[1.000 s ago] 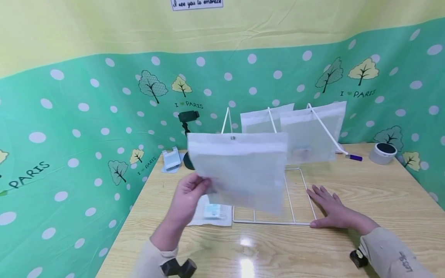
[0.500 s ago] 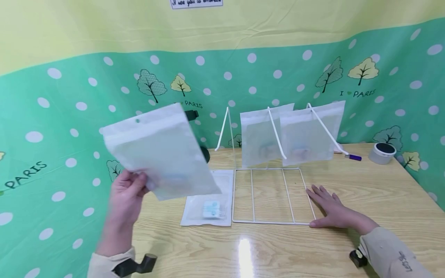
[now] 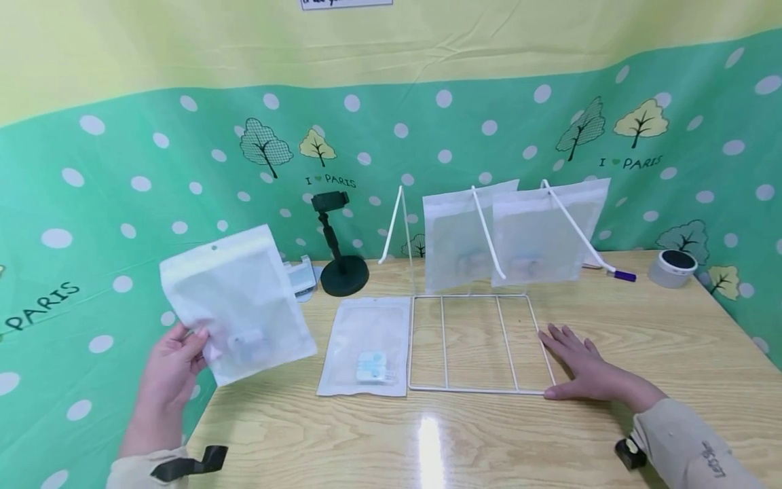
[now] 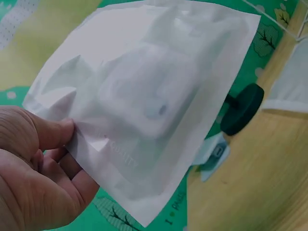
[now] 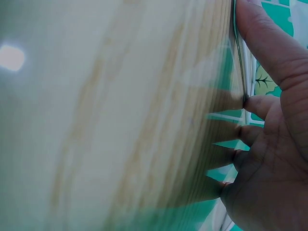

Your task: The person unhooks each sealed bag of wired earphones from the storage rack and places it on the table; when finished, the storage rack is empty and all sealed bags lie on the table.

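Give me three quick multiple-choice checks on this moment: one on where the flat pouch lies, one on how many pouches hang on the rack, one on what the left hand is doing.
1. Where does the flat pouch lie?
A. On the table, just left of the wire rack base
B. On top of the tape roll
C. Under the right hand

2. How many pouches hang on the wire rack?
A. None
B. Two
C. Four

3. What is the left hand doing?
A. Resting flat on the table
B. Pinching a pouch by its lower corner, in the air
C. Gripping the phone stand

Answers: 1 A, it lies on the wood beside the base frame. 2 B, two hanging pouches show on the prongs. 3 B, thumb and fingers clamp the held pouch; the right hand lies flat.
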The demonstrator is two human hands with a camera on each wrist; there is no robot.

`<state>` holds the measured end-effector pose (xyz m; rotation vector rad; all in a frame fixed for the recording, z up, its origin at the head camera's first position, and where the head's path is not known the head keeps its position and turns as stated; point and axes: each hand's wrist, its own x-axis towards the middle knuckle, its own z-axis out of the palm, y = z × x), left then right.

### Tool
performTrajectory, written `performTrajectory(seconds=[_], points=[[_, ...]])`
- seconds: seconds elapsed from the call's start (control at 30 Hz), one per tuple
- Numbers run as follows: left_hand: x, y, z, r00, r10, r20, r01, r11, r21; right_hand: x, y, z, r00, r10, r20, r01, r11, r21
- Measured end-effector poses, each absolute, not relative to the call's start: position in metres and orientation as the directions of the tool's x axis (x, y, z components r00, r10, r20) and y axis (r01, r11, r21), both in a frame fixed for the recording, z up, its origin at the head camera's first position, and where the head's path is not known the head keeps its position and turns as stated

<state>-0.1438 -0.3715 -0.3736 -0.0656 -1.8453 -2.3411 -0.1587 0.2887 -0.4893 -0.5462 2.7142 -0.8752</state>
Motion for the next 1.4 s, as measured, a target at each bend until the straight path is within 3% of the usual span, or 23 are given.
performTrajectory(seconds=[0.2,0.4,0.7,1.0,1.4], points=[[-0.155,-0.403,-0.404,-0.983,-0.07,-0.168,-0.173,0.086,0.981,-0.158,0.288,-0.489,-0.904,-0.411,-0.113,-0.269,0.755,-0.597],[-0.168,-0.417,-0.429,-0.942,-0.092,-0.322,-0.333,0.349,0.876,-0.158,0.288,-0.489,-0.905,-0.411,-0.113,-0.269,0.757,-0.596],[-0.19,-0.415,-0.45,-0.923,-0.076,-0.377,-0.372,0.42,0.828,-0.157,0.287,-0.487,-0.905,-0.407,-0.122,-0.261,0.76,-0.596],[-0.21,-0.406,-0.462,-0.894,-0.161,-0.419,-0.435,0.538,0.722,-0.157,0.287,-0.487,-0.902,-0.422,-0.095,-0.287,0.748,-0.598],[-0.218,-0.402,-0.468,-0.901,-0.216,-0.376,-0.426,0.604,0.673,-0.157,0.285,-0.485,-0.912,-0.394,-0.119,-0.256,0.77,-0.584]])
